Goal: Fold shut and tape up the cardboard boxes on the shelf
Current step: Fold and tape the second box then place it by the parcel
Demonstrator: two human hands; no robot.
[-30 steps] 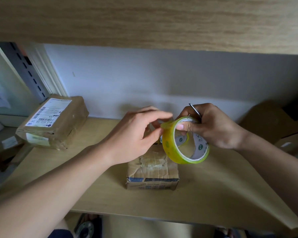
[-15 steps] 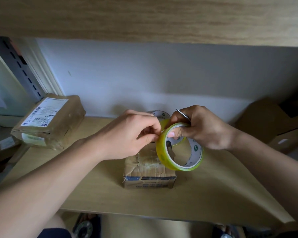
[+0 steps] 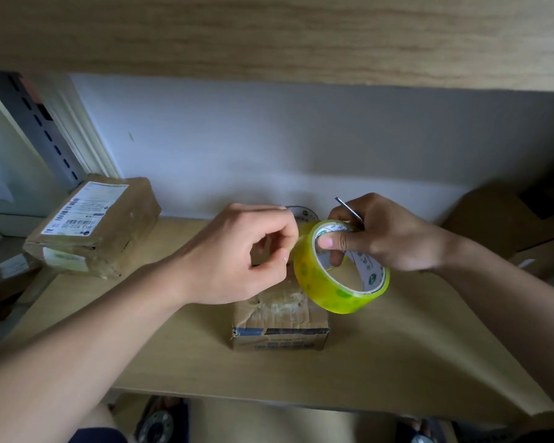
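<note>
A small cardboard box sits near the middle of the wooden shelf, its top flaps folded down and covered with crinkled clear tape, a blue printed band running along its front face. Both hands work just above it. The right hand holds a roll of yellowish clear tape tilted over the box's right rear corner, the thumb hooked inside the white core and the fingers curled over the outer rim; a thin metal pin-like tool sticks up from between the same fingers. The left hand is curled at the roll's left edge, thumb and forefinger pressed together right against the tape's surface; whether they actually pinch the loose end is too fine to tell. Behind the hands a second tape roll lies on the shelf by the wall, mostly hidden. A larger brown parcel with a white shipping label lies at the left end of the shelf, well apart from the small box. At the right end, in shadow, stands another cardboard box with an open flap
</note>
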